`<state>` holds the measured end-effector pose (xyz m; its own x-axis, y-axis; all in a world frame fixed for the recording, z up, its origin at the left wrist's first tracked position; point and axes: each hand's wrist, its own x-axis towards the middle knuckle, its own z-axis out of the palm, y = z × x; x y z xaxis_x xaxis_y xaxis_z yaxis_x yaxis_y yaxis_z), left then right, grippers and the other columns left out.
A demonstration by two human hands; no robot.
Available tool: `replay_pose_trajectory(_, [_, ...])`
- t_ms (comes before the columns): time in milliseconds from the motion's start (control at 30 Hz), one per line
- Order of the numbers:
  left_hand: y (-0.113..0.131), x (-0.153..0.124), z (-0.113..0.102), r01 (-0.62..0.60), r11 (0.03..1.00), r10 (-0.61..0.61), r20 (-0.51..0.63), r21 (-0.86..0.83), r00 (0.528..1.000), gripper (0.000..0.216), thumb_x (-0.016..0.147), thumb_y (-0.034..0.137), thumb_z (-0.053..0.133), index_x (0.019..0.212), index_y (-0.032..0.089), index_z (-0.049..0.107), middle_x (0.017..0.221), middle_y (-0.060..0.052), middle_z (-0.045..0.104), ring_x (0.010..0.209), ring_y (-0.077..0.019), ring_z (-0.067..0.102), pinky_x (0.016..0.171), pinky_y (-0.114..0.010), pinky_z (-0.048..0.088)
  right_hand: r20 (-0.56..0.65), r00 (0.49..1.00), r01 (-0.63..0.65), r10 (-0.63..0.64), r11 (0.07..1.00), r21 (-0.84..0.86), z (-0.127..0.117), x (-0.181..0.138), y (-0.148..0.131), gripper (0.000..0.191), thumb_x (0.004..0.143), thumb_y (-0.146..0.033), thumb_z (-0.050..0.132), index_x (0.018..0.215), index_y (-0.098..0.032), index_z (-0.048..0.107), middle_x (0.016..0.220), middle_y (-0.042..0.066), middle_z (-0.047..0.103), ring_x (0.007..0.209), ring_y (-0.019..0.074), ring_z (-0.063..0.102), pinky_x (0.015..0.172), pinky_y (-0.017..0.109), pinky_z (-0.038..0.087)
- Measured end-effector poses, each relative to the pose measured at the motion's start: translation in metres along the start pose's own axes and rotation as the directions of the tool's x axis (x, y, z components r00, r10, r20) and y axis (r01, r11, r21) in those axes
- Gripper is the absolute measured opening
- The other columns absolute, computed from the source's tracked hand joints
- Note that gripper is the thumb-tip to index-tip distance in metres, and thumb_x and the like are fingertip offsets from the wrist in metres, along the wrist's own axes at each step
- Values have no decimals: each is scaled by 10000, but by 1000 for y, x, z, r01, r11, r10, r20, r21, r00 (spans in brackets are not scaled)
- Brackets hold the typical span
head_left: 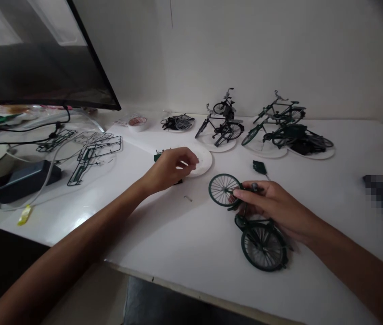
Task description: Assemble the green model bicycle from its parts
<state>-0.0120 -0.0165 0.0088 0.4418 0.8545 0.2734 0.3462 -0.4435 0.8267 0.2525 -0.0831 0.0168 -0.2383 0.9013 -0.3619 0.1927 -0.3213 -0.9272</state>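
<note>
My right hand (272, 207) grips a dark green model bicycle (262, 241) near its front fork, with the front wheel (224, 189) raised and the rear wheel resting on the white table (137, 234). My left hand (169, 169) hangs with its fingers drawn together over a white round disc (204, 161). Whether those fingers hold a small part, I cannot tell. Under that hand, a dark green piece (158, 156) partly shows. A small dark green part (259, 167) lies beyond the bicycle, and a pale sliver (187, 198) lies between my hands.
Several finished model bicycles (220, 128) stand on white discs along the back. Green plastic sprue frames (94, 153) lie at left, near a black box (18, 180), cables, and a yellow packet (24, 215). A monitor (42, 58) stands at back left. The table's front edge (194, 293) runs below.
</note>
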Motion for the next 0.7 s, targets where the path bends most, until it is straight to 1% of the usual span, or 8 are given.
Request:
replay_pose_trajectory(67, [6, -1, 6, 88, 973, -84, 28, -215, 996, 127, 848, 224, 671, 928, 128, 647, 928, -72, 669, 824, -142, 640, 730, -266, 534, -63, 998, 1, 1, 999, 35, -1, 3, 0, 289, 779, -422, 790, 852, -154, 711, 834, 59, 724, 689, 141, 670, 612, 226, 568])
replay_pose_trajectory(133, [12, -2, 13, 129, 907, -117, 53, -400, 992, 150, 836, 235, 708, 920, 130, 642, 892, -56, 656, 820, -139, 643, 752, -274, 544, -120, 993, 17, -9, 998, 67, -1, 6, 1, 267, 773, -410, 801, 850, -172, 708, 808, 37, 725, 664, 121, 668, 594, 197, 560])
replay_pose_trajectory(200, [18, -4, 19, 145, 833, -124, 75, -534, 989, 150, 841, 238, 715, 921, 138, 637, 876, -44, 646, 842, -148, 654, 777, -295, 565, -165, 986, 36, -20, 995, 97, -2, 8, 1, 243, 775, -394, 805, 847, -183, 707, 807, 27, 731, 656, 107, 669, 578, 170, 549])
replay_pose_trajectory(267, [23, -6, 24, 168, 770, -139, 96, -616, 986, 147, 851, 241, 712, 928, 141, 635, 882, -43, 640, 864, -158, 659, 777, -311, 586, -177, 984, 44, -21, 991, 123, -2, 8, 1, 219, 784, -378, 800, 850, -191, 709, 822, 26, 739, 665, 103, 675, 566, 153, 541])
replay_pose_trajectory(400, [29, -8, 30, 219, 676, -182, 129, -703, 975, 137, 854, 198, 710, 940, 131, 628, 903, -38, 629, 883, -150, 657, 835, -338, 598, -143, 990, 30, -6, 985, 172, 1, 5, -1, 197, 799, -374, 787, 857, -200, 715, 795, 18, 739, 650, 102, 678, 558, 150, 542])
replay_pose_trajectory(533, [29, -9, 34, 230, 632, -209, 123, -740, 970, 140, 840, 178, 723, 926, 125, 626, 898, -30, 642, 877, -138, 670, 923, -356, 571, -146, 989, 31, 2, 975, 219, 8, 4, 1, 216, 799, -388, 782, 871, -196, 717, 906, 46, 761, 697, 128, 701, 617, 194, 576])
replay_pose_trajectory(600, [28, -9, 36, 214, 643, -216, 94, -735, 972, 157, 823, 185, 743, 918, 128, 632, 896, -27, 652, 869, -133, 674, 921, -338, 564, -177, 984, 48, -1, 965, 259, 11, 5, 3, 222, 793, -389, 786, 885, -201, 712, 965, 52, 763, 746, 143, 713, 653, 212, 585])
replay_pose_trajectory(700, [27, -10, 39, 191, 703, -232, 33, -685, 972, 171, 797, 198, 771, 892, 133, 645, 880, -21, 661, 796, -103, 650, 784, -242, 555, -231, 973, 95, -23, 949, 301, 12, 7, 6, 243, 797, -398, 783, 927, -210, 701, 978, 41, 754, 775, 138, 711, 674, 207, 577])
